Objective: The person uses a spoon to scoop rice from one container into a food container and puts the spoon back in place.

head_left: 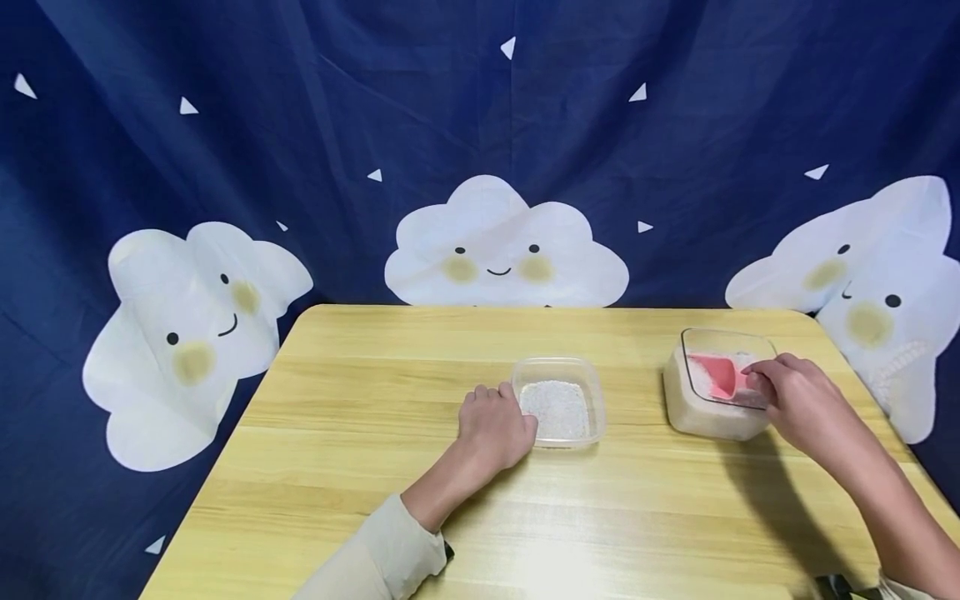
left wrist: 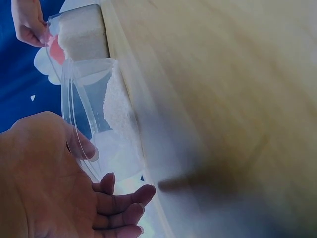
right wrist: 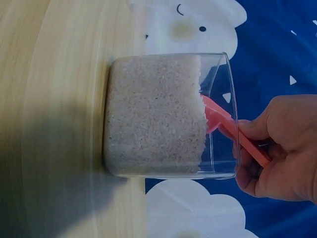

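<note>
A clear plastic container [head_left: 592, 421] with a layer of rice [head_left: 557, 408] in it stands mid-table. My left hand [head_left: 495, 423] holds its near left corner, with the thumb [left wrist: 85, 144] against the wall and the fingers bent beside it. To the right is a clear square canister [right wrist: 153, 116], filled with rice to well over half its height. My right hand [head_left: 802, 398] grips the handle of a pink scoop [right wrist: 218, 114] at the canister's mouth. The scoop's front end is down in the rice, partly hidden by the grains.
Both vessels stand on a wooden table [head_left: 337, 433] with rounded far corners. A blue curtain [head_left: 450, 100] with printed clouds hangs right behind the table's far edge. The canister is near the table's right edge.
</note>
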The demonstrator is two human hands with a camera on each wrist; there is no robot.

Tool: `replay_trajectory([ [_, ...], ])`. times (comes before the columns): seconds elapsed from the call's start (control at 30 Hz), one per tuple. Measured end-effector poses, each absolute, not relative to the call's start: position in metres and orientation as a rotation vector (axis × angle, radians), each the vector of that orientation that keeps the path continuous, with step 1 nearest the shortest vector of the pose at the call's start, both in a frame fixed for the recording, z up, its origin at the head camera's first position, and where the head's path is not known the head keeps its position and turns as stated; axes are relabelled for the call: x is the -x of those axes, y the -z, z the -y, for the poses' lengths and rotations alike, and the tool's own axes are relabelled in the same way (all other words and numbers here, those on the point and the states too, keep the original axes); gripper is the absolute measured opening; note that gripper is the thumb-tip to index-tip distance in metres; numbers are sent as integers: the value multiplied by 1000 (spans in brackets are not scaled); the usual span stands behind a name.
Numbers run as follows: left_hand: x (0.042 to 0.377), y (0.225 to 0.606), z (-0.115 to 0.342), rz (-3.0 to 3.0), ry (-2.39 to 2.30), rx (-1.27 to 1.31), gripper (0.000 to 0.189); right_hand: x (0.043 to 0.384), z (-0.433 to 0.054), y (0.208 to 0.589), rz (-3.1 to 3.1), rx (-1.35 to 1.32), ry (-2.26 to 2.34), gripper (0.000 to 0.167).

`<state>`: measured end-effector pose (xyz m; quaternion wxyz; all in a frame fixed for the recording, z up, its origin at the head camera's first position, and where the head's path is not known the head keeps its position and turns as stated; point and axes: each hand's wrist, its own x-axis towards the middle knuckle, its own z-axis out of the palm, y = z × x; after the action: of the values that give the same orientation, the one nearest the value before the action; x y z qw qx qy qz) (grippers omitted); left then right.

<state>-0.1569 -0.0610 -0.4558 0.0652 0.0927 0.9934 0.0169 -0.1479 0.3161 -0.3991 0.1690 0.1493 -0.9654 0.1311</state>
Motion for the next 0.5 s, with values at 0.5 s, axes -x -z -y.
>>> replay_trajectory([
  [0.5, 157, 454, 62, -2988, -61, -288, 39, 155, -321, 392, 2963, -265, -582, 17],
])
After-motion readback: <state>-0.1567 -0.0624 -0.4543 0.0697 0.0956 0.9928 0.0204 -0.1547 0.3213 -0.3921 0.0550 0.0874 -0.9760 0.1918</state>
